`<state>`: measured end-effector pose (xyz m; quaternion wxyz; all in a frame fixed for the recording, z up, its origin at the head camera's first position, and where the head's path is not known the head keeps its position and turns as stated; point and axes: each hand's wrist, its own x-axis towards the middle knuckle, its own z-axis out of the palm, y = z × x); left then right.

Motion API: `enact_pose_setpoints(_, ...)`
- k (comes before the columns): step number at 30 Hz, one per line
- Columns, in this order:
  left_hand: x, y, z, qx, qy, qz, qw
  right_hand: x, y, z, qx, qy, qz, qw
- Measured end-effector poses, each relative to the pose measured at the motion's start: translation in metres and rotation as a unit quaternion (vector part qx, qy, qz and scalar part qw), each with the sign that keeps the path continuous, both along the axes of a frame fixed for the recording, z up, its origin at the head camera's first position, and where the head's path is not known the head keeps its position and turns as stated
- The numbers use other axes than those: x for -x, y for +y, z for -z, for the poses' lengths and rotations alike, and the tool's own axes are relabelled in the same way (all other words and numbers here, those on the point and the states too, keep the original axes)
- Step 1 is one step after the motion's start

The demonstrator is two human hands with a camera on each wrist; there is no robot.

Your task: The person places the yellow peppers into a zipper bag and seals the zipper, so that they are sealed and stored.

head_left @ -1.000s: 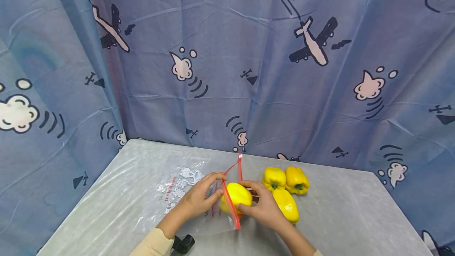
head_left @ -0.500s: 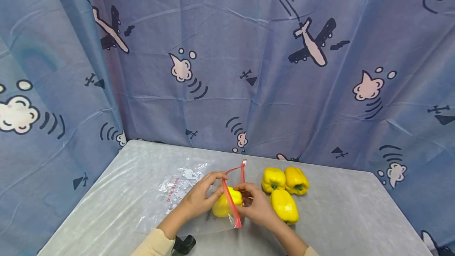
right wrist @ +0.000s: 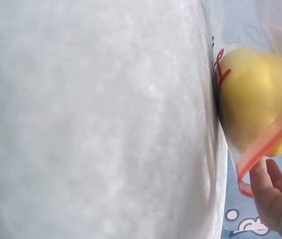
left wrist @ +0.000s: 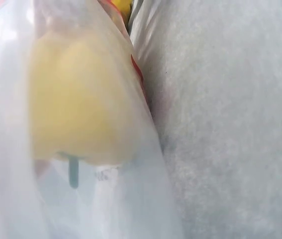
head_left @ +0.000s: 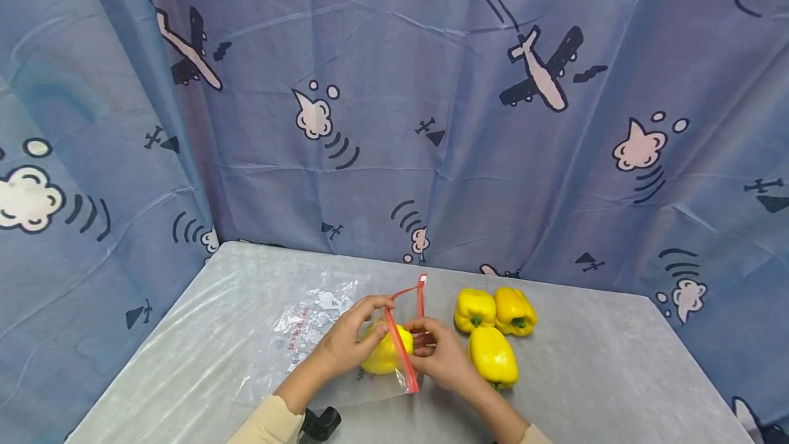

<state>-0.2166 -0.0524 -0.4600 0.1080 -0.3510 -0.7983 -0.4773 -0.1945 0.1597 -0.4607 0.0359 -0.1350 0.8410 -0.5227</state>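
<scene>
A clear zip-lock bag (head_left: 311, 358) with a red zip edge (head_left: 401, 348) lies toward the left, its mouth facing right. My left hand (head_left: 345, 344) pinches the bag's edge between thumb and fingers. Inside the bag is a yellow bell pepper (head_left: 383, 353), its green stem (left wrist: 73, 172) pointing into the bag in the left wrist view. My right hand (head_left: 445, 358) reaches to the bag's mouth, fingertips against the pepper's near end; the right wrist view shows the fingers (right wrist: 260, 175) beside the red strip.
Three more yellow bell peppers stand in a group right of the bag: one at the back left (head_left: 474, 307), one at the back right (head_left: 514, 310), one in front (head_left: 493, 356). A pale sheet covers the table (head_left: 592, 362). A printed blue curtain (head_left: 370, 190) hangs behind.
The pepper has moved left, deeper into the bag. My right hand has shifted slightly left with it, and its fingers now only meet the pepper's end. My left hand stays on the edge.
</scene>
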Motion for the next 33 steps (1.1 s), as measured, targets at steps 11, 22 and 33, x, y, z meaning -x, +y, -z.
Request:
enact_pose_setpoints(11,-0.0001,0.0021,-0.0038,-0.011,0.025,0.002,0.9996,0.0014,-0.0048,0.0,0.01,-0.014,-0.007,0.9998)
enact_pose_setpoints(22,-0.0014,0.0036,-0.0054,-0.014,0.039,-0.003,0.9991,0.0025,-0.007,0.0049,0.042,-0.044,-0.009,0.9981)
enact_pose_setpoints(33,-0.0015,0.0032,-0.0051,-0.014,0.031,-0.007,0.9994,0.0021,-0.0065,0.0038,0.051,-0.052,-0.035,0.9967)
